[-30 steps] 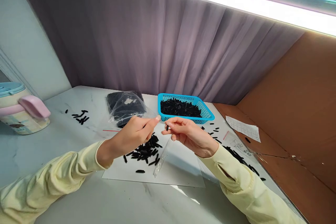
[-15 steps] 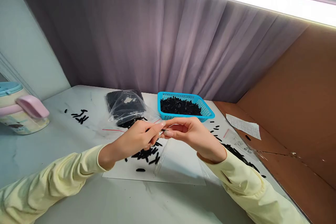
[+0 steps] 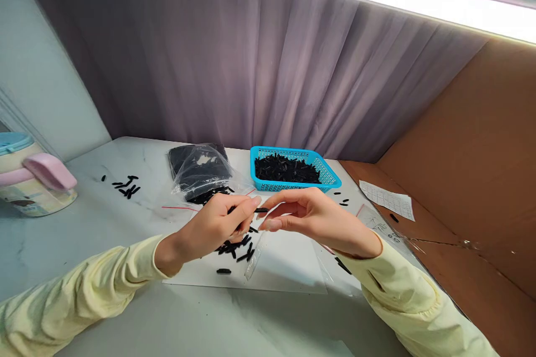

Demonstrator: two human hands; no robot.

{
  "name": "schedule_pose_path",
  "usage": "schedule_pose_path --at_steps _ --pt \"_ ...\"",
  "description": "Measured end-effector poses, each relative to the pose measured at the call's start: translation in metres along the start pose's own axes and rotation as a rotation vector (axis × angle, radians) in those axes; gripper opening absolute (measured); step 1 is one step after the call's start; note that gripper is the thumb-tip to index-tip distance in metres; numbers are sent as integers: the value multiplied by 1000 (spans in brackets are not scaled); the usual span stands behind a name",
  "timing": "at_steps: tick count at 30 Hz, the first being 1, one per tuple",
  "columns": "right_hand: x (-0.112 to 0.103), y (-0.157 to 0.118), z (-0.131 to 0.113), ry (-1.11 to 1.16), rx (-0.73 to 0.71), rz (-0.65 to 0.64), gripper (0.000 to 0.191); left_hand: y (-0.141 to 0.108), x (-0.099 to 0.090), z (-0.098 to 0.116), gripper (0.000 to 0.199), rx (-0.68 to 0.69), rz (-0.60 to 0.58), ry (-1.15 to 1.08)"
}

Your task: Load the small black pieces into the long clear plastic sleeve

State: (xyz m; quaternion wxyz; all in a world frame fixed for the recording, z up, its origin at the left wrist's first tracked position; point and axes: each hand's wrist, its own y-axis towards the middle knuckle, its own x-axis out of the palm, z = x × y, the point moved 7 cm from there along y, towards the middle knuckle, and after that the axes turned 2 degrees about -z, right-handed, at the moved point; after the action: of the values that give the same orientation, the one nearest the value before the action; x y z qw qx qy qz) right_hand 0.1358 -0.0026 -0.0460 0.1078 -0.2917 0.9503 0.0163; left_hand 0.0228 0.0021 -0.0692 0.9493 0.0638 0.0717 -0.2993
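Observation:
My left hand (image 3: 224, 220) is closed, with a small black strip-like piece (image 3: 262, 210) sticking out past its thumb and index finger. Other dark pieces seem to be tucked in its curled fingers, though these are mostly hidden. My right hand (image 3: 307, 212) faces it, thumb and fingers parted around the end of that piece; whether a fingertip touches it I cannot tell. Beneath the hands, loose black pieces (image 3: 232, 247) lie on a white sheet (image 3: 288, 268). Behind my left hand, more black pieces spill near the mouth of a clear zip bag (image 3: 201, 170).
A blue plastic basket (image 3: 296, 185) full of black pieces stands at the back. Several more pieces (image 3: 130, 191) lie on the left, near a jug with a pink handle (image 3: 48, 172). On the right are a printed paper (image 3: 387, 199) and a marked clear bag (image 3: 383, 226).
My right hand has drawn slightly right and its thumb and fingers have parted. The black piece now shows more clearly at my left fingertips. My left hand has barely moved.

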Motion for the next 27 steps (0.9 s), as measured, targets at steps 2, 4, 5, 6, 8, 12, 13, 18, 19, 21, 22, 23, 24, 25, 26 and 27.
schedule_pose_path --at_steps 2,4,5,6,8,12,13,18,19,21,22,23,24,25,26,27 --pt "2 0 2 72 38 -67 20 0 0 0 42 1 -3 -2" --pt "4 1 4 152 55 -121 22 0 0 0 42 8 -1 20" --pt "6 2 5 186 55 -141 23 0 0 0 42 13 3 35" --pt "7 2 6 216 55 -152 23 -1 -1 1 42 20 10 53" --pt "8 3 7 266 57 -154 23 -1 -2 2 41 39 28 90" --pt "10 3 7 329 72 -166 21 -3 -4 5 42 89 60 155" --pt "10 3 6 337 74 -167 21 -3 -4 7 42 105 64 171" --pt "8 4 6 339 76 -140 19 -4 -3 9 40 150 81 213" --pt "7 4 7 338 75 -134 19 -4 -3 8 41 147 84 213" --pt "6 5 9 334 74 -123 19 -3 -3 6 41 139 86 213" --pt "6 6 10 331 72 -118 19 -3 -4 6 42 135 87 210" --pt "6 6 10 325 69 -114 19 -2 -4 5 42 131 89 202" --pt "6 6 10 315 66 -111 18 -1 -4 4 42 122 89 185" --pt "5 6 11 301 65 -106 18 0 -5 2 43 102 86 157" --pt "3 6 11 278 64 -95 18 2 -5 -2 43 70 78 118" --pt "0 7 12 245 63 -77 19 4 -5 -6 44 28 68 68"
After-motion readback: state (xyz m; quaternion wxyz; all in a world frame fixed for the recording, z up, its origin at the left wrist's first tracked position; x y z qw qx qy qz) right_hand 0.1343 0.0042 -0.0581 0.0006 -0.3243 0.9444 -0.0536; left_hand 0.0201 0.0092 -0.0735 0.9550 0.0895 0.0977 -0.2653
